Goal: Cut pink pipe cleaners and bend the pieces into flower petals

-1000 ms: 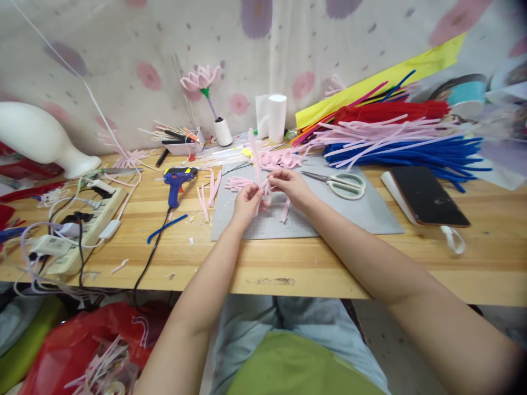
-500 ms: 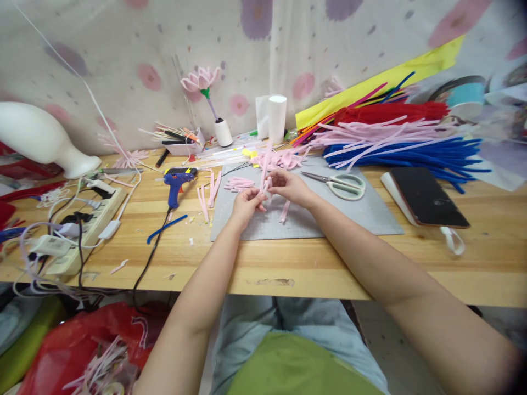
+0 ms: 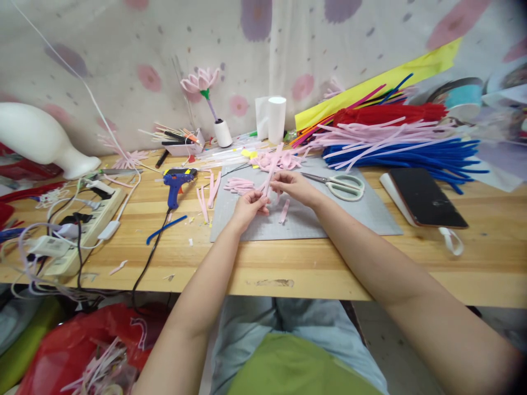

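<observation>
Over the grey cutting mat [image 3: 354, 216] on the bench [image 3: 288, 263], my left hand [image 3: 247, 207] and right hand [image 3: 293, 186] pinch a pink pipe cleaner [image 3: 272, 167]; it now leans further right than a second ago.

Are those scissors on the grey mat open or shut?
Shut: the scissors lie flat on the grey mat, blades together in one thin point.

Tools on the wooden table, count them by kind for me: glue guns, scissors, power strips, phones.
Glue gun, blue: 1
Scissors, pale handles, on the grey mat: 1
Power strip, white, at the left: 1
Phone, dark, face up at the right: 1
Total: 4
</observation>
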{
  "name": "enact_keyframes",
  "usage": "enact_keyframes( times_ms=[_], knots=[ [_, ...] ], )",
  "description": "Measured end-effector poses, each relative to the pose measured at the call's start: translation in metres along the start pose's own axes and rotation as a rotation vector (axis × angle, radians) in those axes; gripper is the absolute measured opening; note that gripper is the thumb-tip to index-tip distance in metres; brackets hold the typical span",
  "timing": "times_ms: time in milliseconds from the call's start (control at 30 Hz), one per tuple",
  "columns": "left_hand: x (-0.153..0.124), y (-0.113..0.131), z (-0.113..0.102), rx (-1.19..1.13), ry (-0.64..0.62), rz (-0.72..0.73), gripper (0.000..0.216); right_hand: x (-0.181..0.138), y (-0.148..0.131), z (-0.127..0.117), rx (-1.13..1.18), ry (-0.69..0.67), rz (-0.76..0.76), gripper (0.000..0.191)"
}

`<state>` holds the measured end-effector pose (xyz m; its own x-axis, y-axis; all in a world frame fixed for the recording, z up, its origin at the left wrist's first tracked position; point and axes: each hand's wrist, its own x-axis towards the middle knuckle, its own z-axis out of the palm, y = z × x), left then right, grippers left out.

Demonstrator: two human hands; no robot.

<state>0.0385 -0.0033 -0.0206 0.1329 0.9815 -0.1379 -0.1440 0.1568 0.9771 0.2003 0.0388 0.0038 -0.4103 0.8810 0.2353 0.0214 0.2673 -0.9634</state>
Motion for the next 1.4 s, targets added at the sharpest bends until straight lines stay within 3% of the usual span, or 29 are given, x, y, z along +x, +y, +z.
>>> enact_keyframes(
  times_ms=[233,400,633,833,1167,1400],
  knots=[
    [-0.001,0.002,0.005,0.062,0.110,0.068,0.033,0.010,0.009,-0.006,0.157,0.448,0.082,0.035],
    [0.000,0.000,0.006,0.111,0.120,0.092,0.028,0.010,0.012,-0.002,0.199,0.521,0.136,0.031],
    [-0.001,0.001,0.006,0.135,0.141,0.094,0.026,0.008,0.015,-0.005,0.106,0.644,0.095,0.032],
    [0.002,-0.005,0.004,0.164,0.130,0.114,0.024,0.008,0.016,-0.002,0.159,0.614,0.143,0.033],
    [0.009,-0.016,-0.007,0.417,0.189,0.259,0.018,0.003,0.010,0.016,0.110,0.240,0.209,0.032],
    [0.011,-0.016,-0.010,0.592,0.203,0.469,0.013,0.001,0.005,0.022,0.111,0.133,0.180,0.031]
  ],
)
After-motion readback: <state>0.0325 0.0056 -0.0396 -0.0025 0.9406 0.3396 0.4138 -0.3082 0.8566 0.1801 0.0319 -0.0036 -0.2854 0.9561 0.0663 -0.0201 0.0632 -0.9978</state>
